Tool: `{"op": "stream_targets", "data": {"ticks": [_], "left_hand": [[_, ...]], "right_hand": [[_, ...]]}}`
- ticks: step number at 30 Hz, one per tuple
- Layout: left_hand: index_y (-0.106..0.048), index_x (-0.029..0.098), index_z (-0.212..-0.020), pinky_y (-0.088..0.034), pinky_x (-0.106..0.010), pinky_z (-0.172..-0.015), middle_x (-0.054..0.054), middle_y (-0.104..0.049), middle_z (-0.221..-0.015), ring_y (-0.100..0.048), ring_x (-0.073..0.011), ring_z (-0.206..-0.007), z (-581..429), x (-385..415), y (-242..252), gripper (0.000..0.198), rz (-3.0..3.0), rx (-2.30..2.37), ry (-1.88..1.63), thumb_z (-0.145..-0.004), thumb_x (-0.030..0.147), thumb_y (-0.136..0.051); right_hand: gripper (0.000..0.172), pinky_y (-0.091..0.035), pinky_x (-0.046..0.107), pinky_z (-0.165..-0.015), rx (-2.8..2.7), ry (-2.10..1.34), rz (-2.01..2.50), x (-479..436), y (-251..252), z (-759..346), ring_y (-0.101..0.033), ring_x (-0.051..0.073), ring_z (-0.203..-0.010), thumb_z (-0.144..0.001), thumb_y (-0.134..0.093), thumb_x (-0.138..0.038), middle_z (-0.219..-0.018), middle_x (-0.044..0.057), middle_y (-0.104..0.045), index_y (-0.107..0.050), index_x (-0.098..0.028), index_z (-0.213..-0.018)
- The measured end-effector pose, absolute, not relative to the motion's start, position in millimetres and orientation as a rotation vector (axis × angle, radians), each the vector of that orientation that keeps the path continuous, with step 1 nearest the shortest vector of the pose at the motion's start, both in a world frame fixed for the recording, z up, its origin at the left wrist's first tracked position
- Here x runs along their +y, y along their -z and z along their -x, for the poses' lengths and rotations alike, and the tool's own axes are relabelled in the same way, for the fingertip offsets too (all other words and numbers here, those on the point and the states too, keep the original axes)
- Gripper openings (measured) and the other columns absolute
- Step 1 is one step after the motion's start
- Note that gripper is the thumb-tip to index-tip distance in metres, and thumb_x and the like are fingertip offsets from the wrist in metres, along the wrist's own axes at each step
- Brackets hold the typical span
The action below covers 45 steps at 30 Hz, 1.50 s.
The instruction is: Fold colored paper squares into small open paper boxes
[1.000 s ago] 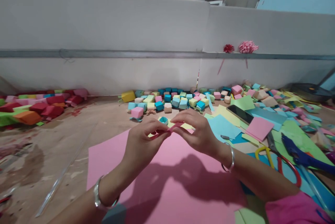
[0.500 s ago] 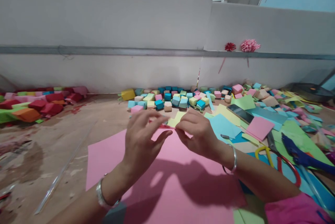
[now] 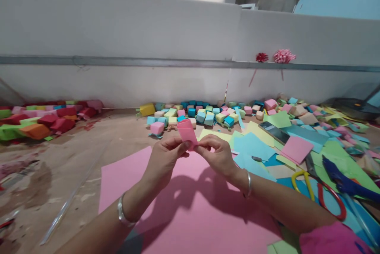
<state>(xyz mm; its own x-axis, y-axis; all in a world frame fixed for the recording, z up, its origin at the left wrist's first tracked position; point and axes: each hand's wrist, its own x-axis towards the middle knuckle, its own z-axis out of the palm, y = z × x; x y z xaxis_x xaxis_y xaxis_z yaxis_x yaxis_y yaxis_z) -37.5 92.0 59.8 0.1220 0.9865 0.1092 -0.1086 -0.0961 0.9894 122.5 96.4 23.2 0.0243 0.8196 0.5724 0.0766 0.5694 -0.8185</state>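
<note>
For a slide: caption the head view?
The left hand and right hand pinch a folded pink paper above a pink sheet, paper cubes beyond.

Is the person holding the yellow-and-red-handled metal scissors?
No, the scissors lie among paper sheets; the left hand and right hand pinch a folded pink paper.

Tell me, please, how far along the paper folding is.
Done: many small coloured paper cubes lie piled. In hand: left hand and right hand pinch a small pink folded paper piece. Left: flat coloured paper squares lie unfolded nearby.
</note>
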Motion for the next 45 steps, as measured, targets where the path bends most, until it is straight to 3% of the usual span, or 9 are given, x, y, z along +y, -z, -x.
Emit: {"op": "stream_targets", "data": {"ticks": [4, 9, 13, 17, 20, 24, 28, 36, 45], "left_hand": [[-0.074, 0.018, -0.08, -0.054, -0.025, -0.068, -0.004, -0.072, -0.083, -0.064, -0.0157, -0.078, 37, 94, -57, 0.022, -1.28, 0.933, -1.269, -0.073, 0.038, -0.081], [-0.071, 0.016, -0.079, -0.052, -0.026, -0.07, -0.004, -0.071, -0.078, -0.063, -0.0153, -0.075, 38, 95, -55, 0.016, -1.652, 1.037, -1.307, -0.081, 0.032, -0.071], [-0.072, 0.016, -0.078, -0.049, -0.024, -0.062, -0.003, -0.07, -0.071, -0.062, -0.0148, -0.067, 36, 92, -55, 0.015, -1.871, 1.102, -1.207, -0.082, 0.028, -0.065], [-0.074, 0.017, -0.089, -0.053, -0.026, -0.067, -0.004, -0.073, -0.077, -0.065, -0.0165, -0.072, 35, 87, -59, 0.018, -1.87, 0.976, -1.177, -0.084, 0.03, -0.064], [-0.077, 0.018, -0.092, -0.054, -0.026, -0.07, -0.003, -0.073, -0.077, -0.064, -0.0163, -0.073, 35, 85, -62, 0.02, -1.831, 0.953, -1.154, -0.086, 0.032, -0.064], [-0.079, 0.021, -0.095, -0.053, -0.025, -0.071, -0.002, -0.073, -0.076, -0.065, -0.0162, -0.074, 37, 84, -63, 0.019, -1.787, 1.025, -1.178, -0.085, 0.032, -0.067], [-0.079, 0.021, -0.086, -0.051, -0.024, -0.066, -0.002, -0.073, -0.074, -0.064, -0.0155, -0.069, 37, 83, -63, 0.015, -1.835, 1.079, -1.218, -0.084, 0.03, -0.067], [-0.075, 0.018, -0.078, -0.051, -0.024, -0.062, -0.003, -0.072, -0.072, -0.064, -0.0162, -0.067, 35, 79, -64, 0.021, -1.88, 1.093, -1.152, -0.086, 0.034, -0.063], [-0.077, 0.019, -0.083, -0.047, -0.022, -0.058, -0.001, -0.069, -0.064, -0.061, -0.0144, -0.061, 34, 76, -66, 0.018, -1.971, 1.128, -1.141, -0.083, 0.032, -0.064]], "right_hand": [[0.01, -0.045, 0.028, -0.059, -1.566, -0.417, 0.772, 98, -33, -130, -0.052, 0.012, -0.065, -0.079, -0.076, -0.025, -0.07, 0.0, -0.062, -0.068, -0.021, -0.074], [0.03, -0.049, 0.029, -0.068, -1.689, -0.327, 0.67, 88, -57, -139, -0.056, 0.014, -0.079, -0.077, -0.078, -0.022, -0.094, 0.003, -0.067, -0.066, -0.021, -0.105], [0.007, -0.049, 0.024, -0.065, -1.652, -0.357, 0.658, 83, -65, -140, -0.058, 0.01, -0.071, -0.085, -0.069, -0.014, -0.08, -0.001, -0.069, -0.07, -0.021, -0.088], [0.006, -0.05, 0.025, -0.062, -1.636, -0.384, 0.669, 83, -63, -138, -0.06, 0.011, -0.066, -0.085, -0.07, -0.016, -0.072, -0.001, -0.069, -0.071, -0.02, -0.08], [0.001, -0.051, 0.027, -0.064, -1.676, -0.369, 0.669, 83, -62, -139, -0.06, 0.012, -0.068, -0.086, -0.069, -0.02, -0.076, 0.0, -0.07, -0.07, -0.021, -0.086], [0.027, -0.054, 0.032, -0.074, -1.683, -0.15, 0.624, 79, -66, -142, -0.061, 0.016, -0.081, -0.081, -0.075, -0.022, -0.094, 0.005, -0.069, -0.064, -0.021, -0.106], [0.012, -0.055, 0.035, -0.081, -1.73, 0.002, 0.59, 76, -73, -144, -0.063, 0.018, -0.094, -0.086, -0.067, -0.016, -0.098, 0.007, -0.067, -0.064, -0.022, -0.096], [0.013, -0.051, 0.032, -0.068, -1.788, 0.102, 0.562, 78, -76, -145, -0.061, 0.015, -0.076, -0.089, -0.061, -0.01, -0.085, 0.004, -0.066, -0.065, -0.023, -0.086], [0.011, -0.055, 0.031, -0.073, -1.813, -0.232, 0.617, 75, -79, -147, -0.063, 0.015, -0.08, -0.087, -0.064, -0.013, -0.086, 0.004, -0.066, -0.067, -0.021, -0.081]]}}
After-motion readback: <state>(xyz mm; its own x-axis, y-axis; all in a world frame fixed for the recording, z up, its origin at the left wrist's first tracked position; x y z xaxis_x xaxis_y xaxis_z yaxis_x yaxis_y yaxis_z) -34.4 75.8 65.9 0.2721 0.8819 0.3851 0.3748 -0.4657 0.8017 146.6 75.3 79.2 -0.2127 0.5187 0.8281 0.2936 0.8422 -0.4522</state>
